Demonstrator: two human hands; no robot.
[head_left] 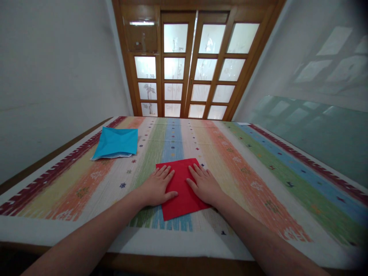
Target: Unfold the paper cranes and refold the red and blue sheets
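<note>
As both palms bear down, a red paper square (180,188) lies pinned to the striped tablecloth (253,168) near the desk's front edge.

The left hand (157,187) and right hand (204,184) rest flat on either half, each grip spread with fingers apart, apparently to hold the sheet still and flat. A blue folded paper (116,143) sits well apart, far left, before frosted wooden doors (189,65).

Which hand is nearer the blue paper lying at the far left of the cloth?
Left. The left hand lies flat on the red paper's left side, the side toward the blue paper. The right hand presses the red sheet's right side, farther away.
</note>
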